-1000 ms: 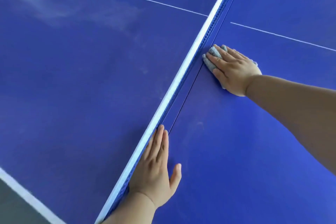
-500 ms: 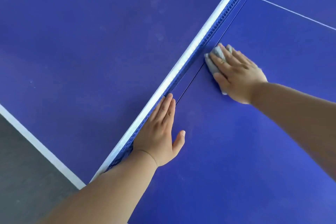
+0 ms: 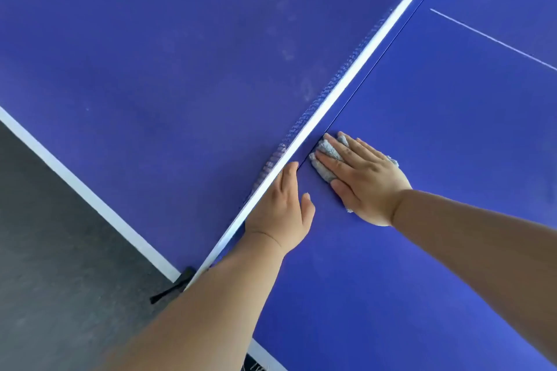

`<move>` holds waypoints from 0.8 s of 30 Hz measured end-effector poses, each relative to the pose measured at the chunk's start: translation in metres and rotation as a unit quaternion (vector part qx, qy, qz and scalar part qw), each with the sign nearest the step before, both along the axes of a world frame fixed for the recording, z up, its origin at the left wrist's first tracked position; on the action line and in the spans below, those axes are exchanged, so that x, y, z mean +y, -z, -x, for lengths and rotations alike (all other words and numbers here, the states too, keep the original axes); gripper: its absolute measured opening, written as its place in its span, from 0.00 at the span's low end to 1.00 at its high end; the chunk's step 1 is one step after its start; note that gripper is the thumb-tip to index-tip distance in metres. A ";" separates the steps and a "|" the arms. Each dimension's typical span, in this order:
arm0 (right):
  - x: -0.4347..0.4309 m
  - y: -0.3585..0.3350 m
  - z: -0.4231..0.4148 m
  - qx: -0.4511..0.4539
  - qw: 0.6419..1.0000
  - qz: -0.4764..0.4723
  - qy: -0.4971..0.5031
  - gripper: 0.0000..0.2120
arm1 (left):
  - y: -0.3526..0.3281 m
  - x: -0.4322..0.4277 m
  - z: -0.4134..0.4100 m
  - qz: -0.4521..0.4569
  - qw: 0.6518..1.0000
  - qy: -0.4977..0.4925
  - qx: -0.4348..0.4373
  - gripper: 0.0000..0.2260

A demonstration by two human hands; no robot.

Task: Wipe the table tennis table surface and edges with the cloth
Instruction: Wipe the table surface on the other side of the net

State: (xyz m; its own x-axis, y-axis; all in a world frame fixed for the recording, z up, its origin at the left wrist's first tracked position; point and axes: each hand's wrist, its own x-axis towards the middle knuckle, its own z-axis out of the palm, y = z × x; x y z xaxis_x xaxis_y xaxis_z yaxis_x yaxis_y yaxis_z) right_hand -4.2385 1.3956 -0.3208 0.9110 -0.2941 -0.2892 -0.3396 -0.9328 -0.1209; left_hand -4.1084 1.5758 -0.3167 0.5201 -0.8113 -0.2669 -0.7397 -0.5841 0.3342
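The blue table tennis table (image 3: 422, 250) fills the view, split by a net (image 3: 346, 84) with a white top band. My right hand (image 3: 366, 182) lies flat with straight fingers on a grey cloth (image 3: 324, 156), pressing it onto the near half right beside the net's foot. Most of the cloth is hidden under the palm; a fringe shows at the wrist side. My left hand (image 3: 281, 211) rests flat against the net's base, fingers straight, just left of the cloth.
Pale dusty smears (image 3: 289, 48) mark the far half beyond the net. The table's white side line (image 3: 90, 193) runs along the left edge, with dark grey floor (image 3: 45, 250) below. A black net clamp (image 3: 177, 283) sticks out at the table edge.
My right hand has slid the cloth along the net's foot toward the table's side edge, ending close to my left hand. The view now takes in the side edge and floor.
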 end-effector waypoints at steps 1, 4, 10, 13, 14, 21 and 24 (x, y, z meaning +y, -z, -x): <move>0.000 0.001 -0.003 -0.005 1.000 0.007 0.011 0.29 | 0.002 0.014 0.007 -0.014 1.000 -0.001 -0.008 0.34; -0.003 0.002 -0.016 -0.019 0.996 -0.003 0.082 0.30 | 0.002 0.074 0.033 -0.040 0.999 0.020 -0.027 0.37; -0.005 0.003 -0.040 -0.024 0.982 0.011 0.189 0.31 | 0.014 0.140 0.057 -0.013 0.996 0.072 -0.051 0.39; 0.053 0.006 -0.026 -0.025 0.994 -0.004 0.110 0.29 | 0.016 0.138 0.057 -0.008 0.996 0.066 -0.061 0.38; 0.079 0.006 -0.016 -0.022 0.997 -0.003 0.068 0.29 | 0.014 0.137 0.057 -0.017 0.996 0.066 -0.060 0.38; 0.121 -0.004 0.025 0.025 0.997 -0.035 -0.056 0.29 | -0.016 0.171 0.061 -0.078 0.993 0.084 -0.036 0.35; 0.082 -0.006 -0.004 0.024 0.997 -0.016 0.077 0.33 | -0.020 0.205 0.048 -0.071 0.990 0.108 -0.061 0.30</move>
State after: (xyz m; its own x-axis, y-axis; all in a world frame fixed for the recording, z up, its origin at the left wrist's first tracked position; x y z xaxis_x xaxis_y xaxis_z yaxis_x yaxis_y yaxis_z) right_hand -4.2346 1.4779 -0.3149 0.8405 -0.4190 -0.3436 -0.4846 -0.8650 -0.1306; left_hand -4.1560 1.7807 -0.2963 0.3741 -0.8662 -0.3312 -0.8824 -0.4424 0.1602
